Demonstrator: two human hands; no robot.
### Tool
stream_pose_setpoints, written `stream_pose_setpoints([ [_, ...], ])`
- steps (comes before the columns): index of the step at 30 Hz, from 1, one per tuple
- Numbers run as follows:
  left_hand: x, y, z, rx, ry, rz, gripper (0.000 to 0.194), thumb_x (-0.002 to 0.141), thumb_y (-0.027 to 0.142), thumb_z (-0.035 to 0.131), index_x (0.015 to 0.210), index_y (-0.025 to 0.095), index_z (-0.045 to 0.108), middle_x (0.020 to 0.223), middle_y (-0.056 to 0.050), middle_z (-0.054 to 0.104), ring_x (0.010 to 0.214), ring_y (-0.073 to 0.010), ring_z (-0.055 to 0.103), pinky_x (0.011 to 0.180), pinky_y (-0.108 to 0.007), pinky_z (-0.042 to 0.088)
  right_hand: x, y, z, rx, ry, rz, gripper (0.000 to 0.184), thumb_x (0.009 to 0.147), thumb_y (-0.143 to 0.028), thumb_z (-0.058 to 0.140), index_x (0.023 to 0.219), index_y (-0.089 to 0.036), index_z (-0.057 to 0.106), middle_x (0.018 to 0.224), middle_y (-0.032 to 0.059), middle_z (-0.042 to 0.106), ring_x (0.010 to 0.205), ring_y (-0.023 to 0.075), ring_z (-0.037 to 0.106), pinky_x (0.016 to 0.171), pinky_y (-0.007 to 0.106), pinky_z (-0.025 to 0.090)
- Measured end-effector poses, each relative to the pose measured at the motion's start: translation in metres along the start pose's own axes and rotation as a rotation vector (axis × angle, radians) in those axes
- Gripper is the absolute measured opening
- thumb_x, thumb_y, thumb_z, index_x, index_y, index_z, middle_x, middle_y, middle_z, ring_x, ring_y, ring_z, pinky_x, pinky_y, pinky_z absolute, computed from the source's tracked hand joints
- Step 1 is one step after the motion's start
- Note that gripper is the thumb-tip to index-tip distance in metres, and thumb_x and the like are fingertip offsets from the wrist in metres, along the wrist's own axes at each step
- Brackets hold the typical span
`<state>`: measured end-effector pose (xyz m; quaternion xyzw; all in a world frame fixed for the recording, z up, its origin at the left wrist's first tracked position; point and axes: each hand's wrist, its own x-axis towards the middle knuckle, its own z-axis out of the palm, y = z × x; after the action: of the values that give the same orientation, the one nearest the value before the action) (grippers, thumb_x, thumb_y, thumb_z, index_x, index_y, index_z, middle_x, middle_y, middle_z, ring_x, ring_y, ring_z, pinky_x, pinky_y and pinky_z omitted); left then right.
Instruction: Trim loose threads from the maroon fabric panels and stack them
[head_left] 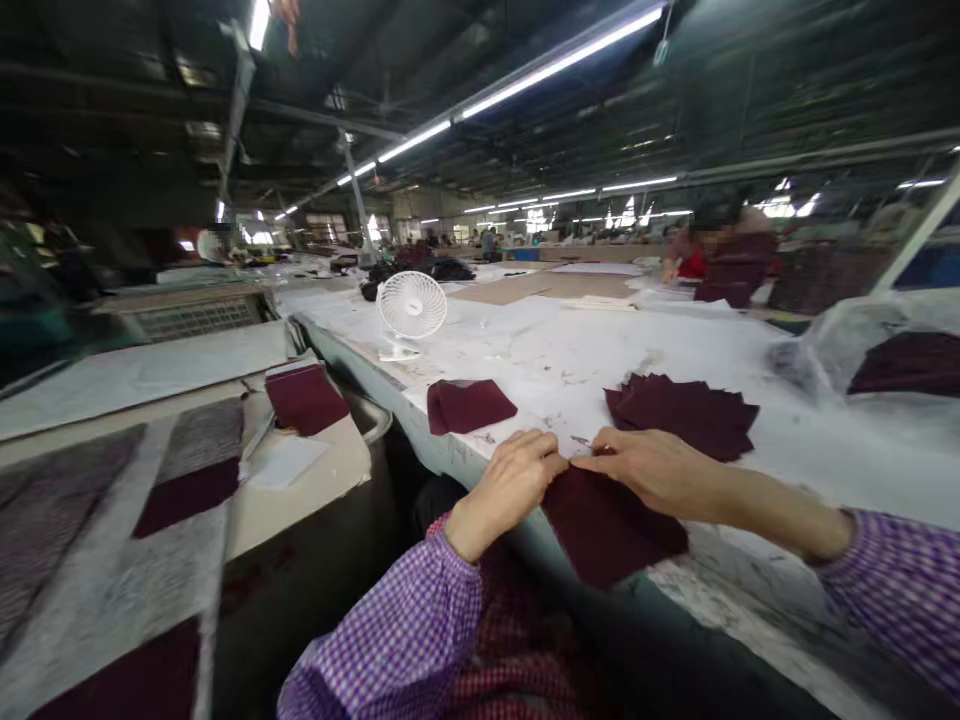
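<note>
A maroon fabric piece (611, 530) hangs partly over the near edge of the white-covered table. At its far corner, my left hand (519, 478) is closed with the fingertips pinching the cloth. My right hand (652, 468) grips the same corner from the other side, thumb and fingers together, nearly touching the left. The fingertips hide the corner itself. Just beyond my left hand lies a small folded maroon stack (471, 405). Behind my right hand, a fanned pile of maroon pieces (686, 412) rests on the table.
A white fan (412, 305) stands farther along the table (525, 340). On the left, a lower worktop (300, 500) carries more maroon pieces (306, 395) and a white paper slip (289, 462). A clear plastic bag (832, 345) sits at right. A person (720, 255) works across the table.
</note>
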<state>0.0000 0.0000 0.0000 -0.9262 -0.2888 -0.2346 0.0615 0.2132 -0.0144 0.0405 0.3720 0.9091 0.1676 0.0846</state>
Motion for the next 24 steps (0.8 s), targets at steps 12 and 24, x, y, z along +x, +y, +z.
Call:
stream_pose_setpoints([
  [12, -0.017, -0.008, 0.002, -0.331, 0.153, -0.219, 0.015, 0.087, 0.019, 0.056, 0.076, 0.016, 0.065, 0.078, -0.003, 0.060, 0.080, -0.0171, 0.054, 0.074, -0.028, 0.042, 0.004, 0.008, 0.000, -0.011, 0.012, -0.107, 0.062, 0.078, -0.003, 0.046, 0.136, -0.028, 0.046, 0.086, 0.0064, 0.060, 0.055, 0.0115, 0.052, 0.051, 0.025, 0.029],
  [24, -0.026, -0.014, 0.003, -0.590, 0.253, -0.340, 0.009, 0.082, 0.022, 0.063, 0.085, 0.017, 0.069, 0.082, -0.004, 0.065, 0.078, -0.0171, 0.057, 0.073, -0.028, 0.044, 0.012, 0.001, -0.003, -0.100, 0.066, -0.171, 0.075, 0.070, 0.005, 0.044, 0.136, -0.030, 0.044, 0.084, 0.0074, 0.062, 0.057, 0.0143, 0.055, 0.051, 0.025, 0.027],
])
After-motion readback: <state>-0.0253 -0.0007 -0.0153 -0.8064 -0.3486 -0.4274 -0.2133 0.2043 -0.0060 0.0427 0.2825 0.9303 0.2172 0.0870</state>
